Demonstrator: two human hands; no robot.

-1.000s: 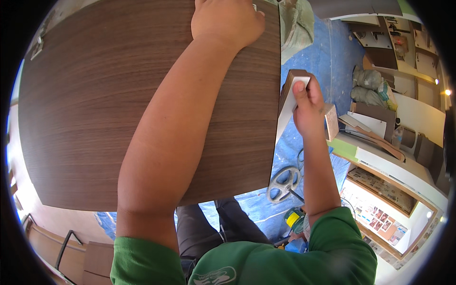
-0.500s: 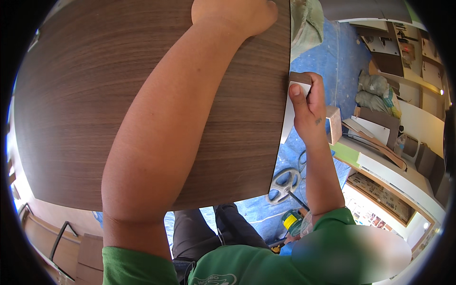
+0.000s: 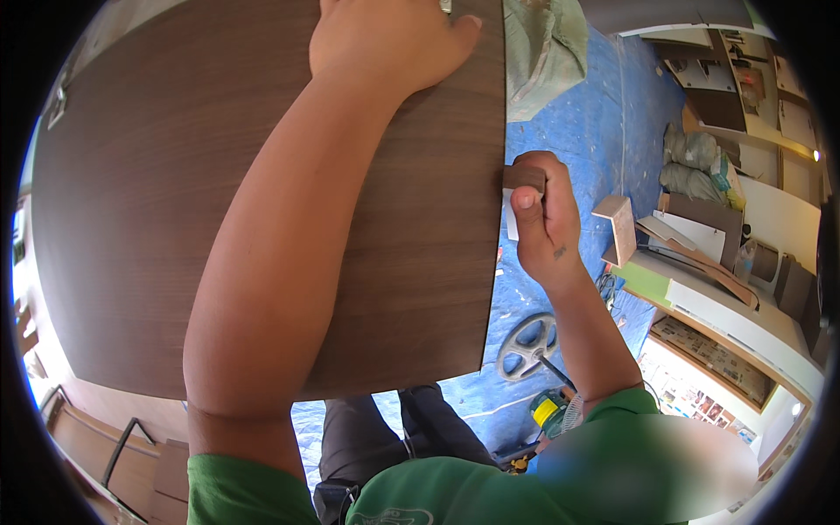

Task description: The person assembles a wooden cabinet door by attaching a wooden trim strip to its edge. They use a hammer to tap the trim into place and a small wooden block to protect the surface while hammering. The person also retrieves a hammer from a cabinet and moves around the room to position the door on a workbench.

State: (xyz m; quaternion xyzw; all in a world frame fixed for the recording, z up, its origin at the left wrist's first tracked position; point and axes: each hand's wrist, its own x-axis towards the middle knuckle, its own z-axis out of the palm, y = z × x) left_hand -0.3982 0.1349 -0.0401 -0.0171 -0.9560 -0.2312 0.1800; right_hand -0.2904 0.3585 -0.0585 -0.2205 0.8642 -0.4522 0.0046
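So the big brown board (image 3: 420, 236) sat right in front of the person, near edge just above their trousers (image 3: 359, 433). Grain ran left to right, right-hand edge pointed pretty much straight away from them. The far end was cut off, so I couldn't tell which way its long axis went.

Hands were well apart. Left hand (image 3: 385, 48) lay over the far part of the board, thumb out to the right; its fingers ran out of view, so no clue if it gripped anything. Right hand (image 3: 549, 219) was clamped on a wood strip (image 3: 525, 178) at the board's right edge, brown end facing away, white side running back toward the person. Most of the strip was hidden, and a blue sheet (image 3: 604, 114) lay below.
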